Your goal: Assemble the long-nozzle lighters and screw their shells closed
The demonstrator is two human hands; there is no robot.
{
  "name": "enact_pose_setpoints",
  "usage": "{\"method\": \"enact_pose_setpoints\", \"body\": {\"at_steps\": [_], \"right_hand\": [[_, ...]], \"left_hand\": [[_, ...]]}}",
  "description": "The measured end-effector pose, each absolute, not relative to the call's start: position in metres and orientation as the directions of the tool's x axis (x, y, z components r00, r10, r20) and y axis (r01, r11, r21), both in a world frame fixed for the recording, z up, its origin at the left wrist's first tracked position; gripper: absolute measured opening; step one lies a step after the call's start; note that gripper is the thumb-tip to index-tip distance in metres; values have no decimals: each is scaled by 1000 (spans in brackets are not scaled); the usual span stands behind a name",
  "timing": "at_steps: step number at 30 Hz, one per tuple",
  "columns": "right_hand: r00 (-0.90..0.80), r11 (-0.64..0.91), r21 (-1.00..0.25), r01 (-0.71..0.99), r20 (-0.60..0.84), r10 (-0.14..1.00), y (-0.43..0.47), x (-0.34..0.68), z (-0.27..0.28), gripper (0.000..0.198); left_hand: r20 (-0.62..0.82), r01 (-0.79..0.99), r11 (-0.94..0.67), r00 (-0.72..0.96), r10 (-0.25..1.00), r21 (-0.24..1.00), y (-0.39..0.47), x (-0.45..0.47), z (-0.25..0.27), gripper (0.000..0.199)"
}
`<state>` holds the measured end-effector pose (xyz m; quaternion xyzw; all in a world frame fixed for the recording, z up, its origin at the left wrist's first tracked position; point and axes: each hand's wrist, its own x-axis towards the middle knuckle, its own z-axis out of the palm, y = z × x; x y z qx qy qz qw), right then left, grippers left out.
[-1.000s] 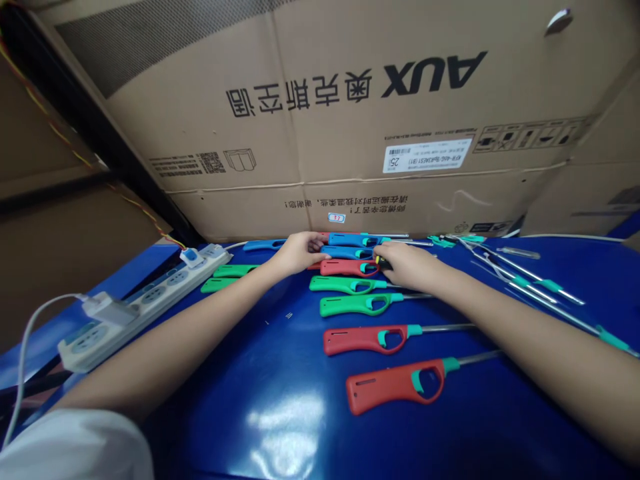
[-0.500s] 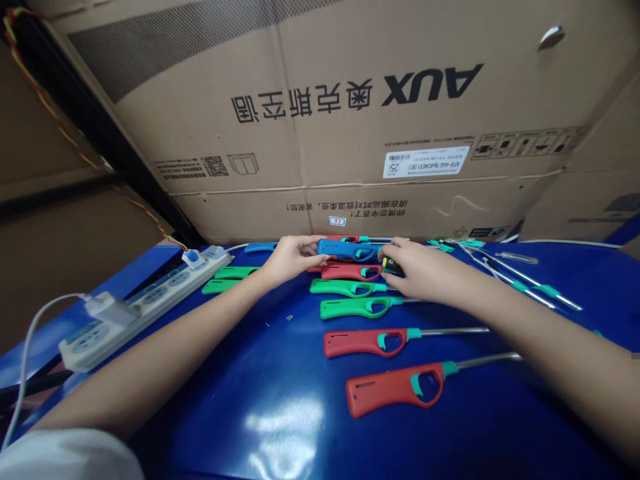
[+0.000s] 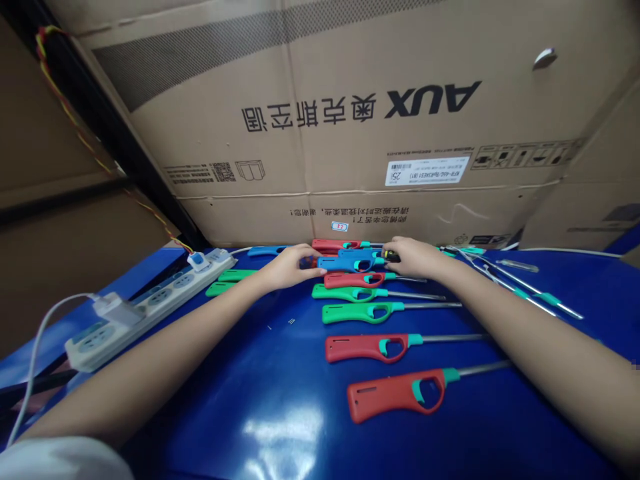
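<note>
At my far left the white power strip [image 3: 143,310] slants along the bench [image 3: 240,413], with two green handles [image 3: 221,288] partly hidden behind my left forearm. A blue handle [image 3: 263,251] lies just beyond my left hand [image 3: 287,267]. That hand's thumb and fingers curl at the butt of the front blue lighter [image 3: 331,265]; I cannot tell whether they are clamped on it or merely beside it. Something reddish shows in the gap between them, too small to make out.

The front blue lighter sits between my two hands, its long axis running left to right: butt toward my left fingers, trigger guard toward my right. The left hand is nearer its butt, the right nearer its front end. A second blue lighter [image 3: 356,253] lies right behind it, and a red lighter [image 3: 333,245] farther back by the cardboard [image 3: 350,153]. Nearer me, red and green lighters [image 3: 345,313] lie in a row, roughly parallel.

My right hand [image 3: 419,259] has its fingers closed around a black-and-yellow tool [image 3: 392,256], beside the guard. At far right, metal rods [image 3: 543,293] lie well apart.
</note>
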<state>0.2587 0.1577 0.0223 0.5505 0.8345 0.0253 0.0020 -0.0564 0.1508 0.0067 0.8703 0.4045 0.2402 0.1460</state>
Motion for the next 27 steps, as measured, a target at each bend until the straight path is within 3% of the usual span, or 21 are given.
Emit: {"method": "enact_pose_setpoints", "body": {"at_steps": [5, 11, 14, 17, 21, 24, 27], "right_hand": [[-394, 391, 49, 919, 125, 910, 150, 262, 22, 18], [-425, 373, 229, 899, 253, 869, 140, 264, 24, 23], [-398, 334, 247, 910, 291, 870, 139, 263, 25, 25], [-386, 347, 186, 919, 253, 887, 141, 263, 24, 19], [-432, 439, -15, 898, 148, 890, 147, 268, 23, 18], [-520, 530, -185, 828, 101, 848, 152, 274, 23, 23], [-486, 506, -213, 836, 141, 862, 156, 280, 23, 30]], "left_hand": [[293, 624, -663, 599, 745, 414, 149, -59, 3, 33], [271, 609, -698, 648, 712, 378, 145, -56, 3, 26], [269, 614, -703, 653, 708, 360, 145, -56, 3, 21], [270, 615, -709, 658, 703, 346, 145, -56, 3, 29], [288, 625, -713, 652, 701, 318, 145, -54, 1, 43], [309, 628, -726, 657, 687, 280, 145, -52, 1, 38], [305, 619, -743, 678, 669, 254, 146, -51, 3, 31]]}}
